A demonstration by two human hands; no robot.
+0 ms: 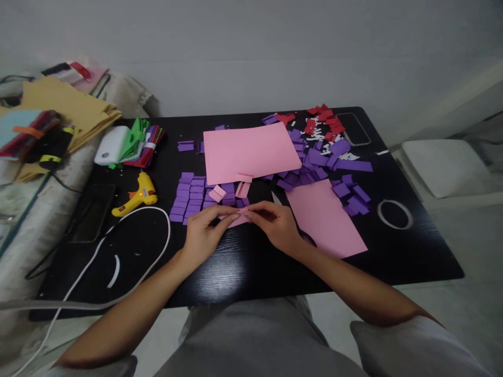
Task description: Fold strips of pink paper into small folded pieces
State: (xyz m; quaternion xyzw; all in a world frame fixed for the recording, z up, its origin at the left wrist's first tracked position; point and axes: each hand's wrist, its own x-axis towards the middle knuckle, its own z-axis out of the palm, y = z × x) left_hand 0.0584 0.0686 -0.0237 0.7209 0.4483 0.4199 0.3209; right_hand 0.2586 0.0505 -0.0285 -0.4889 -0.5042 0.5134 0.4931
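My left hand and my right hand meet over the front middle of the black table. Between their fingertips they pinch a small pink paper strip, partly covered by the fingers. Just beyond lie small folded pink paper pieces and rows of folded purple paper pieces. A large pink sheet lies behind these. Beside my right hand is another pink sheet. Scissors lie partly hidden under my right hand and wrist, with a blade tip and a dark handle showing.
A yellow glue gun with a white cable lies at the left, near bundled coloured papers. Loose purple pieces, red scraps and a tape ring are at the right. Brown envelopes lie far left.
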